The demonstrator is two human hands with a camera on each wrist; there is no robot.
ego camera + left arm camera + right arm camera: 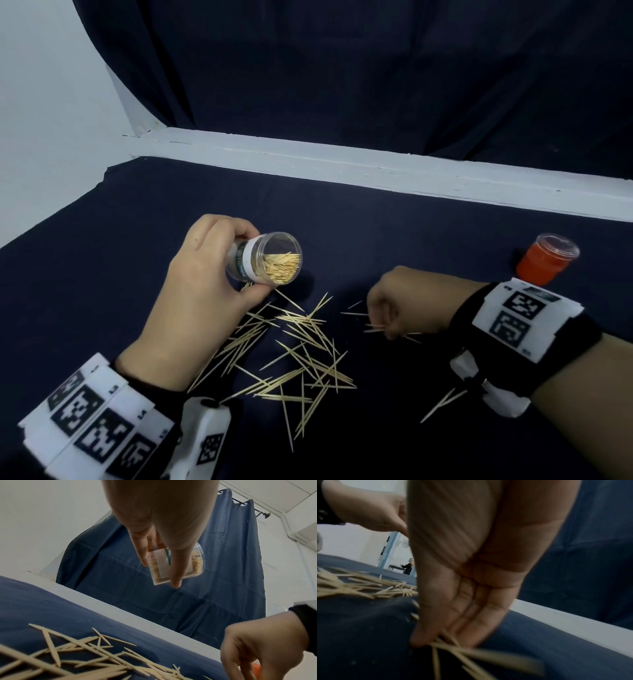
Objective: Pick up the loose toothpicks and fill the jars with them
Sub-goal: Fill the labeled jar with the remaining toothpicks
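My left hand (205, 281) grips a clear plastic jar (270, 260), tilted with its open mouth toward the right and partly filled with toothpicks; the jar (178, 566) also shows between thumb and fingers in the left wrist view. Loose toothpicks (301, 346) lie scattered on the dark blue cloth below and right of the jar. My right hand (390, 315) is low over the cloth right of the pile, fingers curled and pinching a few toothpicks (457, 650). A second jar (548, 258) with orange contents stands upright at the far right.
A white ledge (376, 168) borders the far edge of the cloth-covered table (120, 222), with a dark curtain (342, 68) behind it. Two stray toothpicks (442, 404) lie near my right wrist.
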